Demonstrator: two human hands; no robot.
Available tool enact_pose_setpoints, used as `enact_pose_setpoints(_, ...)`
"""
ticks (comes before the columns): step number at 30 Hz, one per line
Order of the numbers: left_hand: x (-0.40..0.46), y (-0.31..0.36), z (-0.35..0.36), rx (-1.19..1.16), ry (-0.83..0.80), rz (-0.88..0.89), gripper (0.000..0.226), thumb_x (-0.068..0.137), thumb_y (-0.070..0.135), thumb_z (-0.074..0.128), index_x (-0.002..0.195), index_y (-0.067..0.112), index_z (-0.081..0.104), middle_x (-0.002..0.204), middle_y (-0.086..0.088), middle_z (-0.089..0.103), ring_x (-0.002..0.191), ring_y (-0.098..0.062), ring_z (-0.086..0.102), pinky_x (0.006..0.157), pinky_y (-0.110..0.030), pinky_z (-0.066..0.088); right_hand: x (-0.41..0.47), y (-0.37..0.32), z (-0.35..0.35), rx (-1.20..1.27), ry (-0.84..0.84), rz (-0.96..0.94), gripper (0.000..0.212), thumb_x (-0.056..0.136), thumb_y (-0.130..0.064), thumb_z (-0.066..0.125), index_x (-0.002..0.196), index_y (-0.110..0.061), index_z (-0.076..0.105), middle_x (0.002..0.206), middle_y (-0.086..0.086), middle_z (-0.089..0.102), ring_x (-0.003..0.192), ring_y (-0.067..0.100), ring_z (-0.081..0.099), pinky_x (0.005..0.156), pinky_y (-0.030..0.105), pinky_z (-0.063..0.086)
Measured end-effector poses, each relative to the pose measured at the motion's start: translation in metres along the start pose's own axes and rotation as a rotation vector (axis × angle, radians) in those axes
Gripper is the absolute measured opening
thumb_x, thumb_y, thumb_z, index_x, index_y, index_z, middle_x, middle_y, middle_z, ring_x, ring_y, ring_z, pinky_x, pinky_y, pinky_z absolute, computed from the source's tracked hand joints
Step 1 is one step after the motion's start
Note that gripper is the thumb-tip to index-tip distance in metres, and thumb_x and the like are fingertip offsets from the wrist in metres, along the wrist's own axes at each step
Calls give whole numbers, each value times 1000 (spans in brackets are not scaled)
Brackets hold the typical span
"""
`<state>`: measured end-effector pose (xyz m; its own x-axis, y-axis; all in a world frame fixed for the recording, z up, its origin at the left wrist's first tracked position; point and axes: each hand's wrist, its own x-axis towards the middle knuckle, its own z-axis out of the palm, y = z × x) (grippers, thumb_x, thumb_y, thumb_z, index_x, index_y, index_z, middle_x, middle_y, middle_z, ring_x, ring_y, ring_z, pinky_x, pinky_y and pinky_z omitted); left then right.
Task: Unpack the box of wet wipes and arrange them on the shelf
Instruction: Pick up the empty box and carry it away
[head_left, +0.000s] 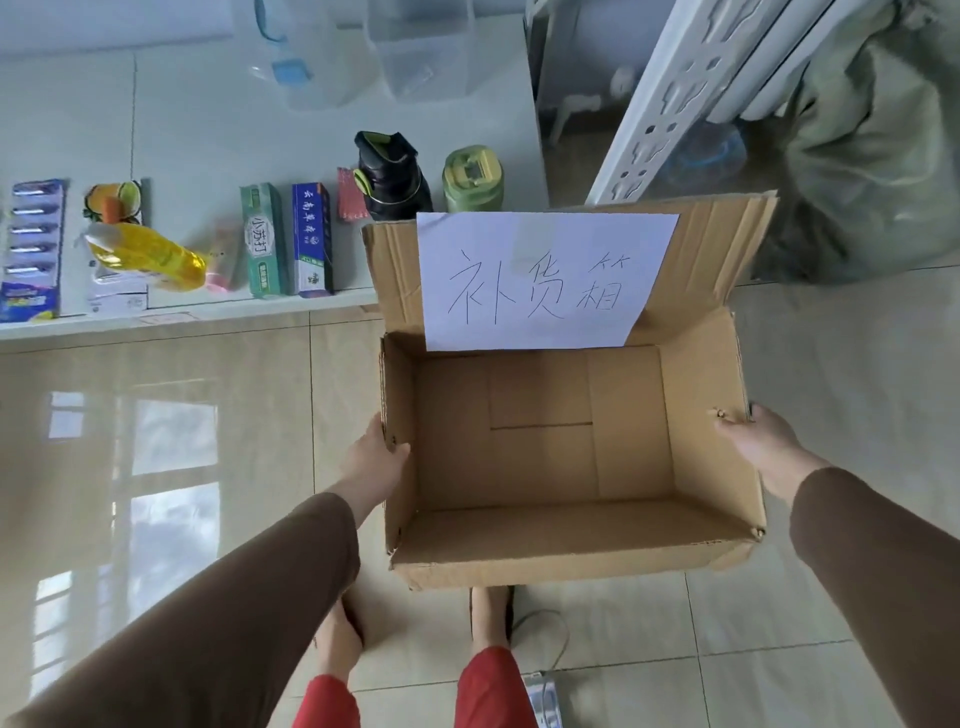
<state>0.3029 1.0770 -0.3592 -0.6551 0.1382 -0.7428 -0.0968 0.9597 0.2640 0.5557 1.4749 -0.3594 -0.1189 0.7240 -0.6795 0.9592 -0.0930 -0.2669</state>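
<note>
An open cardboard box (566, 551) hangs above the tiled floor, and its inside is bare. A white sheet with handwritten characters (540, 280) is taped to its raised far flap. My left hand (376, 457) grips the box's left wall, thumb inside. My right hand (763, 444) grips the right wall. No wet wipes show inside the box. The white shelf (208, 306) runs along the left, just beyond the box.
On the shelf lie a blue blister pack (34, 249), a yellow bottle (148, 254), two toothpaste boxes (288, 241), a black bottle (392, 176) and a green jar (472, 179). A white slotted post (670, 104) and a green sack (872, 150) stand at right. My feet are below the box.
</note>
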Motion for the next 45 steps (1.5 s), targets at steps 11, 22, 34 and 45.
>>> enact_pose_setpoints(11,-56,-93,-51,-112,116,-104,35,99,13,46,134,17,51,108,-8,66,83,-25,55,71,-31,44,-108,-9,36,-150,17,-44,33,99,-24,55,77,0,50,75,17,58,64,25,51,63,35,43)
enact_pose_setpoints(22,-186,-259,-222,-242,273,-221,21,95,18,50,115,20,58,92,-7,65,75,-25,58,56,-27,42,-311,-149,86,-242,-97,-276,38,94,-36,56,67,-22,34,65,-1,38,67,21,42,63,33,34)
enact_pose_setpoints(34,-326,-543,-377,-501,511,-411,22,94,24,54,115,30,59,88,-2,67,76,-23,64,68,-31,51,-592,-336,250,-470,-251,-674,57,100,-35,53,149,-9,40,149,12,47,134,33,47,105,38,38)
enact_pose_setpoints(45,-373,-727,-474,-658,716,-587,25,92,29,50,113,27,62,104,-4,70,89,-27,62,80,-33,47,-785,-531,443,-721,-310,-1049,55,100,-44,48,139,-4,50,139,21,54,125,37,52,88,35,40)
